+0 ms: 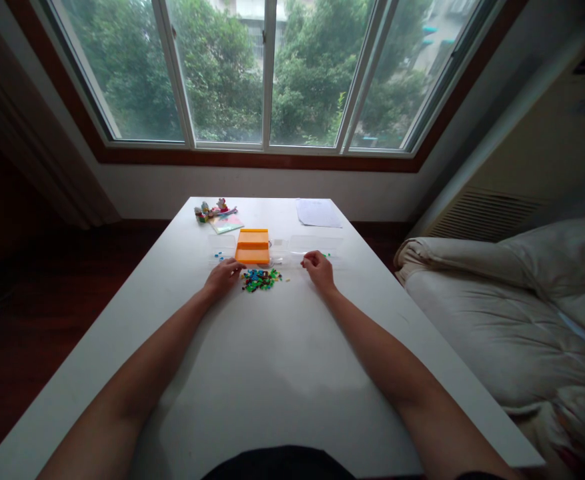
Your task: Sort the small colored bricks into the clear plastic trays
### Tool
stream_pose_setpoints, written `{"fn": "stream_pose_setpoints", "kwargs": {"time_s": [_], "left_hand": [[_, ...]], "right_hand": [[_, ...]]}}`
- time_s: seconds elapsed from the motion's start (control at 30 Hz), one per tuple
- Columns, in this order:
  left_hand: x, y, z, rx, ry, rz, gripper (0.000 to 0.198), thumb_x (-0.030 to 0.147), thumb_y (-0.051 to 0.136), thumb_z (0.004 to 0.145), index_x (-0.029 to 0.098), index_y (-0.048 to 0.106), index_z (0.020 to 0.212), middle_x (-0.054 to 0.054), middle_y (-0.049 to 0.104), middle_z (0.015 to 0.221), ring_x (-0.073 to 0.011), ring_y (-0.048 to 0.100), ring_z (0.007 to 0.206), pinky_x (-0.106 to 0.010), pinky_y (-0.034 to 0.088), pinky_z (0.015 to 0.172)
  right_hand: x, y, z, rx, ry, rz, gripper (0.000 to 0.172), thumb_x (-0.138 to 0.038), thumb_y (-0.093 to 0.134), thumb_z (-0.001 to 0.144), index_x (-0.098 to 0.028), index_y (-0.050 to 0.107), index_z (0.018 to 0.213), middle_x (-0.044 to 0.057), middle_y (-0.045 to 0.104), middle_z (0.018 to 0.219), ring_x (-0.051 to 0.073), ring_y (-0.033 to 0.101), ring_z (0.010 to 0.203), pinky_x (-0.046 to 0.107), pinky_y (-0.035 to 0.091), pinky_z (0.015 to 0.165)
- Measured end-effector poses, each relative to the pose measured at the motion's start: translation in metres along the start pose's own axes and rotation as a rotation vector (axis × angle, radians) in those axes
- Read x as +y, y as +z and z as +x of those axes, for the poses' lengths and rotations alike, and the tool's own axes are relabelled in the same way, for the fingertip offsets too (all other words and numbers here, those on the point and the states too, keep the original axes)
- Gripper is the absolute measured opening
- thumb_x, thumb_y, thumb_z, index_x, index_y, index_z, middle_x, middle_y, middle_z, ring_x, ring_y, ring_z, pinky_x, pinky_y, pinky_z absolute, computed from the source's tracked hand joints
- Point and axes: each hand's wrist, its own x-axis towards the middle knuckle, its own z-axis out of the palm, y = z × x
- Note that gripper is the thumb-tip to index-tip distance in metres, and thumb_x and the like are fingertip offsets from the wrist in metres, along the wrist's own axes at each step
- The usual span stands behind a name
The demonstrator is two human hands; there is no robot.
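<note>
A loose pile of small building-block pieces point(261, 280), mostly green, blue and dark, lies on the white table point(282, 347). My left hand point(223, 277) rests at the left edge of the pile, its fingers loosely stretched toward the pieces; I make out nothing in it. To the right of the pile, my right hand point(319, 269) is closed in a pinch. Something tiny and dark may be at its fingertips, too small to name. Between and beyond the hands stands an orange two-part tray point(253, 246).
Clear plastic trays flank the orange one: a left tray point(221, 243) with a few blue pieces, and a right tray point(317, 243) by green bits. Farther back are small colourful figures point(217, 210), a booklet point(227, 223) and paper point(319, 213). A sofa point(502, 313) stands right.
</note>
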Motion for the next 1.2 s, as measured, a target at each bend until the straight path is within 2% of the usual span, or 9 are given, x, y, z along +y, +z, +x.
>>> {"fn": "stream_pose_setpoints", "kwargs": {"time_s": [0.1,0.2,0.33,0.43,0.63,0.87,1.0,1.2], "left_hand": [[0.005,0.001,0.001,-0.051,0.073,0.061,0.035,0.020,0.046,0.093,0.026,0.073,0.113,-0.007,0.065,0.108,-0.0227,0.058,0.101,-0.037,0.048,0.092],[0.005,0.003,0.001,-0.094,0.103,0.113,0.039,0.019,0.044,0.093,0.027,0.072,0.119,-0.008,0.065,0.108,-0.0239,0.056,0.102,-0.038,0.047,0.094],[0.004,0.004,0.002,-0.105,0.104,0.153,0.039,0.019,0.044,0.093,0.027,0.072,0.120,-0.009,0.064,0.107,-0.0242,0.055,0.101,-0.039,0.047,0.095],[0.003,0.004,0.002,-0.096,0.108,0.152,0.038,0.020,0.044,0.094,0.027,0.071,0.120,-0.009,0.064,0.107,-0.0243,0.055,0.101,-0.040,0.047,0.094],[0.002,0.000,0.000,-0.067,0.052,0.161,0.034,0.023,0.046,0.094,0.025,0.072,0.115,-0.009,0.063,0.105,-0.0245,0.055,0.102,-0.040,0.046,0.095],[-0.001,-0.005,-0.003,-0.039,-0.054,0.186,0.024,0.021,0.051,0.090,0.026,0.073,0.101,-0.008,0.064,0.108,-0.0252,0.056,0.105,-0.039,0.048,0.091],[-0.002,-0.005,-0.003,-0.026,-0.096,0.186,0.023,0.023,0.054,0.089,0.027,0.072,0.103,-0.007,0.065,0.104,-0.0245,0.057,0.104,-0.037,0.049,0.090],[-0.006,-0.005,-0.004,-0.026,-0.100,0.169,0.017,0.028,0.057,0.088,0.026,0.072,0.094,-0.006,0.065,0.099,-0.0244,0.058,0.099,-0.036,0.048,0.083]], "right_hand": [[0.014,-0.012,0.015,0.139,0.113,0.134,0.026,-0.041,0.062,0.078,-0.020,0.061,0.093,0.003,0.071,0.078,0.019,0.068,0.072,0.031,0.055,0.065],[0.026,-0.022,0.025,0.246,0.181,0.236,0.030,-0.041,0.063,0.076,-0.019,0.059,0.096,0.005,0.072,0.082,0.018,0.068,0.073,0.031,0.057,0.065],[0.034,-0.030,0.031,0.317,0.235,0.313,0.031,-0.039,0.058,0.079,-0.020,0.057,0.103,0.006,0.072,0.091,0.017,0.070,0.077,0.031,0.059,0.066],[0.037,-0.030,0.031,0.323,0.244,0.307,0.029,-0.036,0.054,0.080,-0.021,0.058,0.104,0.005,0.072,0.091,0.017,0.070,0.077,0.030,0.059,0.065],[0.031,-0.021,0.022,0.249,0.209,0.195,0.027,-0.037,0.053,0.080,-0.020,0.062,0.099,0.003,0.070,0.083,0.015,0.066,0.068,0.028,0.055,0.062],[0.009,-0.004,0.002,0.015,0.061,0.050,0.026,-0.039,0.052,0.084,-0.021,0.066,0.096,0.002,0.069,0.077,0.016,0.065,0.068,0.029,0.054,0.067],[-0.001,0.000,-0.006,-0.108,-0.014,-0.020,0.026,-0.037,0.051,0.085,-0.021,0.068,0.096,0.002,0.070,0.077,0.016,0.065,0.068,0.029,0.054,0.070],[-0.005,0.000,-0.007,-0.155,-0.020,-0.033,0.023,-0.033,0.052,0.083,-0.022,0.069,0.094,0.001,0.070,0.076,0.016,0.065,0.067,0.029,0.053,0.070]]}}
